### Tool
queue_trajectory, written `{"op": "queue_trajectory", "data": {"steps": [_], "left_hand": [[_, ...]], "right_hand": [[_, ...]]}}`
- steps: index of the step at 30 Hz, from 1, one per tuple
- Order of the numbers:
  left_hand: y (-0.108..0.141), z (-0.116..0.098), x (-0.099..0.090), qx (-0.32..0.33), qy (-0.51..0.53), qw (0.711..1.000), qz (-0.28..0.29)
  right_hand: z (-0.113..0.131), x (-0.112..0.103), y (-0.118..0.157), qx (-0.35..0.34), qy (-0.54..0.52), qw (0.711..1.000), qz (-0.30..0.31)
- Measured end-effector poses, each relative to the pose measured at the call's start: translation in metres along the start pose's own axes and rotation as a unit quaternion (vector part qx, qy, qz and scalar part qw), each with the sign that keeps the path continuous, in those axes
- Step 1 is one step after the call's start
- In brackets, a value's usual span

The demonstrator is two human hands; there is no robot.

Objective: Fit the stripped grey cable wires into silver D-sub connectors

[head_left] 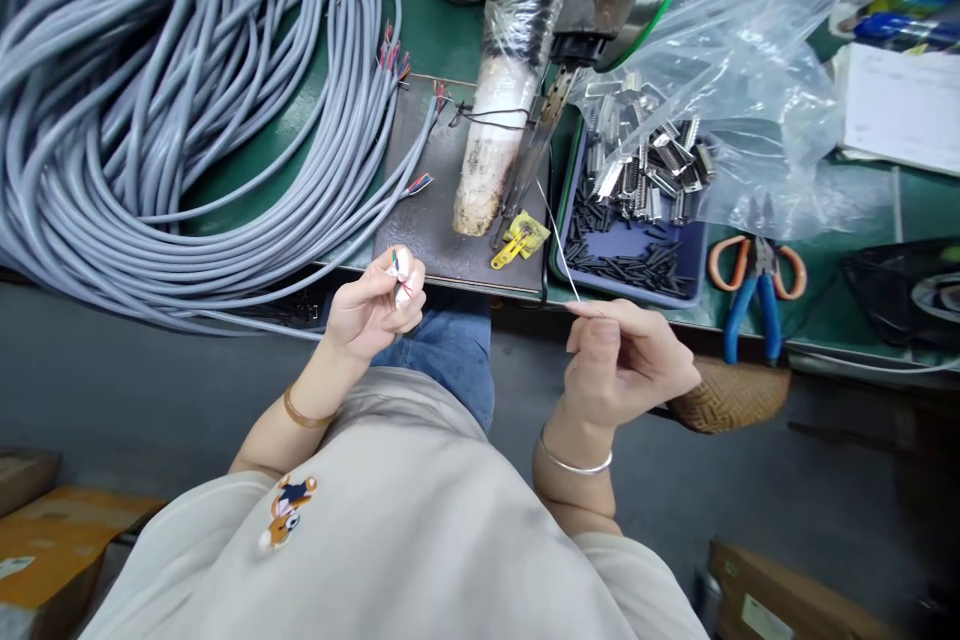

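Observation:
My left hand point(381, 305) is closed in a pinch on thin coloured wires point(394, 258), with red and green strands showing between the fingertips. White coverings wrap some of its fingertips. Whether a connector is also in that grip, I cannot tell. My right hand point(626, 360) pinches a thin silvery solder wire point(556, 238), which slants up toward the metal stand. Grey cables point(247, 250) with stripped, coloured ends lie left of my hands. A yellow tag-like piece point(517, 242) rests on the dark plate point(420, 240), beneath the stand's tip.
A blue tray point(622, 260) holds metal connectors point(652, 170) and small black tubes point(600, 255), partly under a clear plastic bag point(780, 100). Pliers point(765, 295) and cutters with orange handles lie right. A plastic-wrapped duct point(510, 70) and green-rimmed spool point(652, 0) stand over the bench.

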State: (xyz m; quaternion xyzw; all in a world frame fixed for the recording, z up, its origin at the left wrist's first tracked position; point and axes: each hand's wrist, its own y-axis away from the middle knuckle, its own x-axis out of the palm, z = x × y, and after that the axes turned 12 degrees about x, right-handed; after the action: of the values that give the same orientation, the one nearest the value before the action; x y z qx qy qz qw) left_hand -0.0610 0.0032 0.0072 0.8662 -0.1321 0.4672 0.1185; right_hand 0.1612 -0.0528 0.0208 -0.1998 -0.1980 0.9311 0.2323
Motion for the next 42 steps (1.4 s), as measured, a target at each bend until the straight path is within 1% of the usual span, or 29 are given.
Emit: {"op": "queue_trajectory", "data": {"steps": [6, 9, 12, 14, 16, 20, 22, 24, 27, 29, 33, 35, 37, 38, 42], "left_hand": [[0.003, 0.001, -0.002, 0.002, -0.008, 1.000, -0.009], [0.003, 0.000, 0.002, -0.005, -0.007, 1.000, -0.009], [0.002, 0.002, 0.009, -0.015, -0.036, 0.999, -0.020], [0.001, 0.007, 0.013, -0.010, -0.080, 0.996, -0.033], [0.002, 0.014, 0.015, 0.010, -0.141, 0.989, -0.046], [0.005, 0.030, 0.016, 0.048, -0.231, 0.970, -0.051], [0.006, 0.035, 0.015, 0.057, -0.247, 0.966, -0.044], [0.008, 0.037, 0.015, 0.066, -0.254, 0.964, -0.037], [0.008, 0.034, 0.013, 0.073, -0.248, 0.966, -0.027], [0.006, 0.028, 0.009, 0.061, -0.227, 0.972, -0.002], [0.002, 0.016, -0.010, 0.004, -0.146, 0.984, 0.101], [0.000, 0.013, -0.022, -0.005, -0.133, 0.987, 0.095], [0.000, 0.014, -0.032, -0.029, -0.151, 0.987, 0.054], [0.000, 0.015, -0.036, -0.037, -0.158, 0.986, 0.047], [0.002, 0.020, -0.043, -0.035, -0.159, 0.984, 0.067]], "right_hand": [[0.000, 0.003, -0.003, -0.052, 0.034, 0.997, 0.036], [0.001, 0.005, -0.004, -0.065, 0.056, 0.995, 0.040], [0.002, 0.004, -0.001, -0.076, 0.098, 0.991, 0.043], [0.003, 0.001, 0.002, -0.055, 0.105, 0.992, 0.044], [0.003, -0.002, 0.006, -0.009, 0.083, 0.995, 0.049], [0.004, -0.006, 0.007, 0.065, 0.058, 0.992, 0.088], [0.006, -0.006, 0.006, 0.092, 0.053, 0.989, 0.106], [0.006, -0.005, 0.005, 0.107, 0.046, 0.987, 0.110], [0.005, -0.002, 0.005, 0.102, 0.050, 0.988, 0.105], [0.003, -0.001, 0.006, 0.095, 0.053, 0.989, 0.100], [-0.001, -0.003, 0.009, 0.092, 0.052, 0.991, 0.085], [-0.004, -0.005, 0.012, 0.094, 0.057, 0.991, 0.078], [-0.007, -0.005, 0.013, 0.099, 0.062, 0.990, 0.075], [-0.009, -0.006, 0.014, 0.098, 0.061, 0.991, 0.073], [-0.012, -0.005, 0.014, 0.089, 0.053, 0.992, 0.074]]}}
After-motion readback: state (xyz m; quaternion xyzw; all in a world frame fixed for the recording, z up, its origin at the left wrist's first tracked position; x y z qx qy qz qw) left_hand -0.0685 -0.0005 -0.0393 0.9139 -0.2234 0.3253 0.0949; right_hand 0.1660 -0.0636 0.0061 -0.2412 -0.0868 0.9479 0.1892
